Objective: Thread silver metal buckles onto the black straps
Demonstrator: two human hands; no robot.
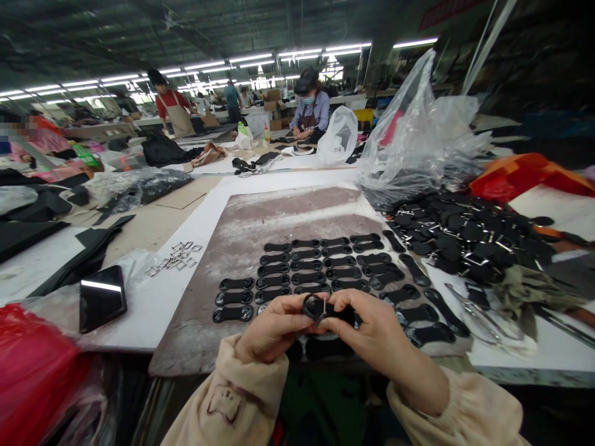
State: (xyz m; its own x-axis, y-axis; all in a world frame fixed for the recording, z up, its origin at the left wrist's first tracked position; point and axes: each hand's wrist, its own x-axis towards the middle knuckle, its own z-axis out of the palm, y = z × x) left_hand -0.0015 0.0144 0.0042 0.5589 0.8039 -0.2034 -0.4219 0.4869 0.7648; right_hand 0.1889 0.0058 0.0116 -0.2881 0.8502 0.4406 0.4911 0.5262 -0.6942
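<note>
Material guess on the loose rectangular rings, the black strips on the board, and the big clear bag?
Rectangular rings: metal, probably plated; silvery, thin, bright.
Black strips: fabric or leather-like, can't tell which; dull middles, glossy ends, perhaps a coating or adhesive.
Clear bag: thin plastic film; see-through, crinkled, shiny creases.

Phone (102, 298) left of the board (204, 272), rings (176, 257) between them, straps (307, 262) on the board
</note>
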